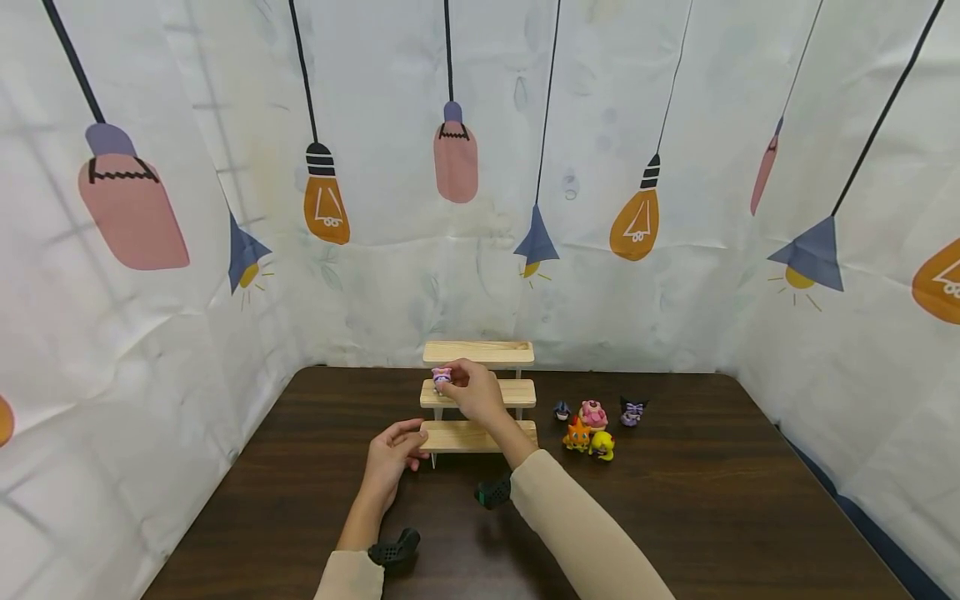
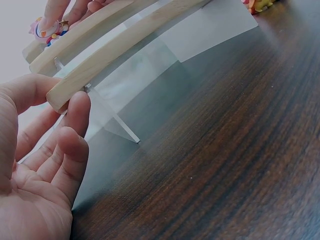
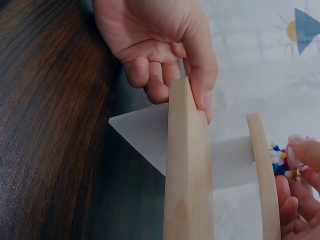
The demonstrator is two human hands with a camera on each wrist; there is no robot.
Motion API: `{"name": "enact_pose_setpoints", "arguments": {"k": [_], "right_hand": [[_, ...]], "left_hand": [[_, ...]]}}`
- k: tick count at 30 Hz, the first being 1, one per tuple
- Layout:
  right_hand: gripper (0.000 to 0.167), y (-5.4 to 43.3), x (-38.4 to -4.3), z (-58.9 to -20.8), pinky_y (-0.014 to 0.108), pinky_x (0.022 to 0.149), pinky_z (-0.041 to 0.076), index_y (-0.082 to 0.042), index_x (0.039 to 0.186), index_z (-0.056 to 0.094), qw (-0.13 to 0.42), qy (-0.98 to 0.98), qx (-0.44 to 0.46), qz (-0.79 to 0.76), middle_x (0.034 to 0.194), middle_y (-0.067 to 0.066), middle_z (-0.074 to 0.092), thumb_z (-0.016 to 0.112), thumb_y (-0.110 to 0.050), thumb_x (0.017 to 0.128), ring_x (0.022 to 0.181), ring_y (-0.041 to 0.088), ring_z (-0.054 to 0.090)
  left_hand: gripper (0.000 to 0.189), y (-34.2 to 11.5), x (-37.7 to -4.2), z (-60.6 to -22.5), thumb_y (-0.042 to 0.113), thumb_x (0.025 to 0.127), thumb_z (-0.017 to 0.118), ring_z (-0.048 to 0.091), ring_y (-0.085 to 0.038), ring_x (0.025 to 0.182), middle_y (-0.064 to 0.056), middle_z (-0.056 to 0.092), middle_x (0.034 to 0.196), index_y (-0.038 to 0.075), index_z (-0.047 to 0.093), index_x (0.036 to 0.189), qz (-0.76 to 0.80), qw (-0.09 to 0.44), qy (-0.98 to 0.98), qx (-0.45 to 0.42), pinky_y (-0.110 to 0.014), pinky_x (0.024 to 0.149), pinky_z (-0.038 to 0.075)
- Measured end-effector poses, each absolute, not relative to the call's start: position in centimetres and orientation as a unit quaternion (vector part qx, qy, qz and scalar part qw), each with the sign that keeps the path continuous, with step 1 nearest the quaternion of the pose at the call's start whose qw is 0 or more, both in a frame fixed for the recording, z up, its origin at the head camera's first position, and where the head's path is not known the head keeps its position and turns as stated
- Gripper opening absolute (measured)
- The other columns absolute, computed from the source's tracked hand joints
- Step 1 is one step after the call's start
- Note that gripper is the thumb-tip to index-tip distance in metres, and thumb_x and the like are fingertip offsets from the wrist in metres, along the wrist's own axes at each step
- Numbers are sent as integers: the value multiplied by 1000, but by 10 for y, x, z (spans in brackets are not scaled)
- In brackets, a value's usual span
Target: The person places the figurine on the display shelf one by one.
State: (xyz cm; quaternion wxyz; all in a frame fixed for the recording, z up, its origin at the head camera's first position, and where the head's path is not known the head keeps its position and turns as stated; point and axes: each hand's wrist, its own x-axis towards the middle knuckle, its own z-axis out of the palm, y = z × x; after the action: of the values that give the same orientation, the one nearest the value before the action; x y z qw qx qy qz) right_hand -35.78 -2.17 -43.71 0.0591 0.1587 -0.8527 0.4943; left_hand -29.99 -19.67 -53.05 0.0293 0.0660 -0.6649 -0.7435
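Note:
A three-tier display stand (image 1: 480, 437) with pale wooden shelves and clear supports stands on the dark table. My left hand (image 1: 390, 460) pinches the left end of its lowest shelf, thumb on top and fingers beneath, as the left wrist view shows. At the left end of the middle shelf, my right hand (image 1: 474, 393) holds a small pink-and-white figurine (image 1: 442, 381) between thumb and fingers. Blue and red parts of the figurine (image 3: 280, 161) show in the right wrist view, right beside the shelf's edge; the fingers hide some of it.
Right of the stand, several small figurines sit together: a pink one (image 1: 593, 415), an orange one (image 1: 577, 435), a yellow one (image 1: 602, 446) and a dark blue one (image 1: 562, 410). A purple-and-black figurine (image 1: 632, 412) stands slightly apart. A lamp-patterned curtain (image 1: 480, 292) hangs behind the table.

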Motion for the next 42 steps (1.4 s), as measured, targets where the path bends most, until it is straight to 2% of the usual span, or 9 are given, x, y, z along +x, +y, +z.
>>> {"name": "enact_pose_setpoints", "arguments": {"k": [7,21,35,42], "right_hand": [[32,-23,-358,-438,34,82,55,-17,124,71,61,-855,152,491,112,3,75,76,-26,94,97,18,69],[31,-22,-358,-440,31,78,53,-19,124,72,62,-854,145,496,109,1,75,76,-28,94,92,13,66],[36,-7,-351,-445,31,79,58,-16,128,68,50,-820,167,545,113,2,72,74,-29,96,96,16,68],[29,16,-337,-453,32,79,56,-17,123,70,83,-784,164,593,110,3,72,73,-25,96,90,16,66]], "left_hand": [[39,-196,-300,-532,16,95,73,69,-14,67,2,75,88,0,64,130,-745,31,-663,67,-23,54,49],[38,-195,-300,-532,15,95,73,69,-14,67,1,75,88,-1,65,128,-748,32,-661,61,-23,54,49],[40,-195,-300,-532,17,96,73,69,-13,67,2,75,88,0,64,131,-743,32,-665,67,-23,54,49],[39,-195,-301,-533,16,96,73,69,-14,66,2,75,87,0,64,131,-743,35,-665,71,-23,53,49]]}}
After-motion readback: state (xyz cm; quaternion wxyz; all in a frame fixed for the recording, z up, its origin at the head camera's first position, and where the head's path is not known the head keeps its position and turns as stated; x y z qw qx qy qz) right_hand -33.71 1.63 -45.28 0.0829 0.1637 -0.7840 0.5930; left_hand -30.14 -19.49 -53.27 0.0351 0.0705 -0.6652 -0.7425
